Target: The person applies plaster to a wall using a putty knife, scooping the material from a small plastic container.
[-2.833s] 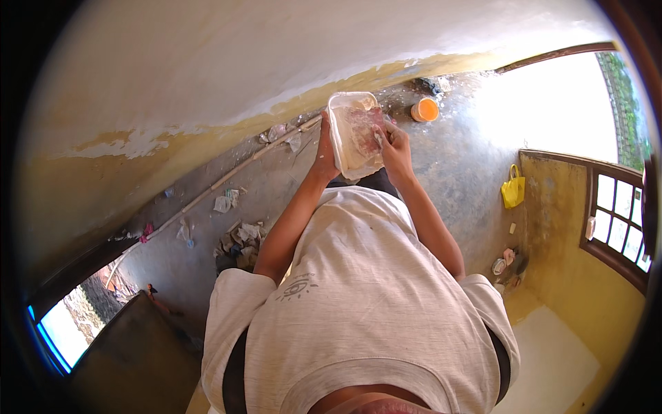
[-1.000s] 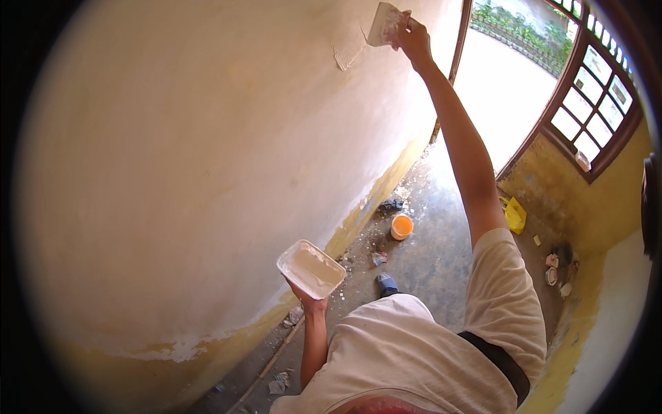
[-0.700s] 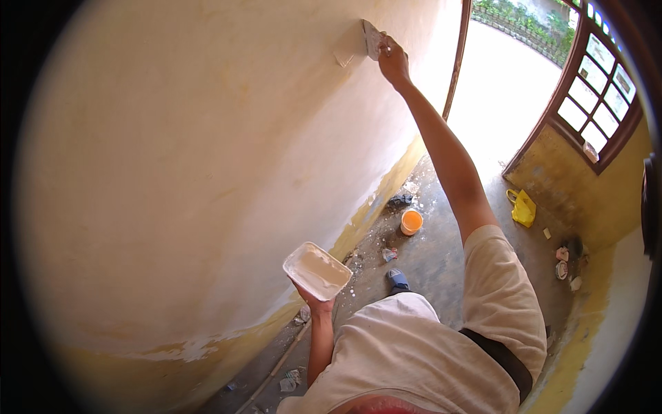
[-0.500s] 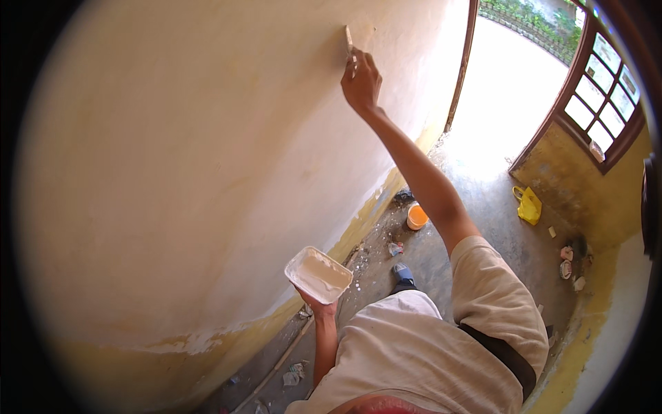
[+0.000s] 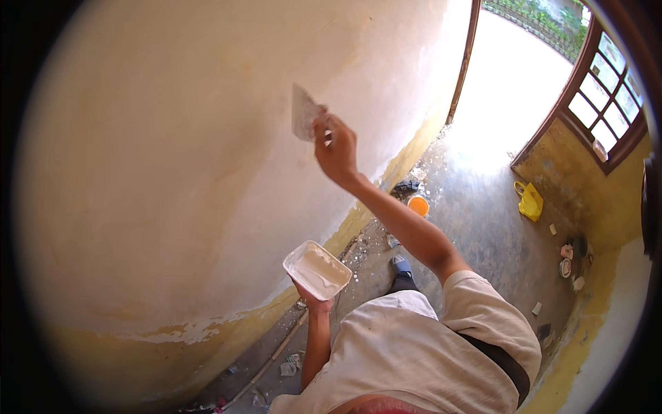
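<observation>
My right hand (image 5: 338, 148) is closed round a putty knife (image 5: 302, 114) whose wide, flat blade points up and left. The blade is held in front of the pale, patchy wall (image 5: 172, 179); whether it touches the surface I cannot tell. Lower down, my left hand (image 5: 314, 297) grips a white rectangular tub (image 5: 334, 293) from beneath. Smooth off-white paste (image 5: 314, 269) covers the inside of the tub, which tilts toward me. Most of the left fingers are hidden under it.
Along the wall's foot run a yellow unpainted strip (image 5: 352, 221), debris and a long stick (image 5: 272, 359). An orange-filled bucket (image 5: 418, 205) and a yellow bag (image 5: 529, 201) stand on the concrete floor (image 5: 476, 241). A bright doorway (image 5: 510, 83) and paned window (image 5: 607, 96) lie beyond.
My right hand has come down and left, away from the upper wall, and the knife's blade has turned broadside into view. My left hand and the tub have barely shifted.
</observation>
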{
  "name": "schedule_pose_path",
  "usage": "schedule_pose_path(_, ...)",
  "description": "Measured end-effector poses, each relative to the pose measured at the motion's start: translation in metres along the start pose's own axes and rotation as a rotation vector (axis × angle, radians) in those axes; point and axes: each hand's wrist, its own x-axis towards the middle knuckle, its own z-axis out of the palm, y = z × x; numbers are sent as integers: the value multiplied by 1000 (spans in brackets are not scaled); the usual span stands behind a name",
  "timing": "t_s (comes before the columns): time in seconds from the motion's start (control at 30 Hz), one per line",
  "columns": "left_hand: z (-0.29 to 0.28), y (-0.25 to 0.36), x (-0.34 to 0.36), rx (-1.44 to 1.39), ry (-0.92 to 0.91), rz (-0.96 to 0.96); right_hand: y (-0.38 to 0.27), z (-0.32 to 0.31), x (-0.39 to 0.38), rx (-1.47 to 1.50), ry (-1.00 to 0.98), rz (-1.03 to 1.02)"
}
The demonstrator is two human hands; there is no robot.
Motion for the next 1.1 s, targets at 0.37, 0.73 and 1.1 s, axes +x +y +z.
schedule_pose_path(0.37, 13, -14, -1, -123, -42, -19, 73, -26, 171, -515, 140, 64)
schedule_pose_path(0.73, -13, -17, 8, -32, -45, 37, -15, 33, -12, 22, -75, -396)
schedule_pose_path(1.1, -25, -22, 11, -75, 35, 12, 113, -65, 196, -389, 280, 24)
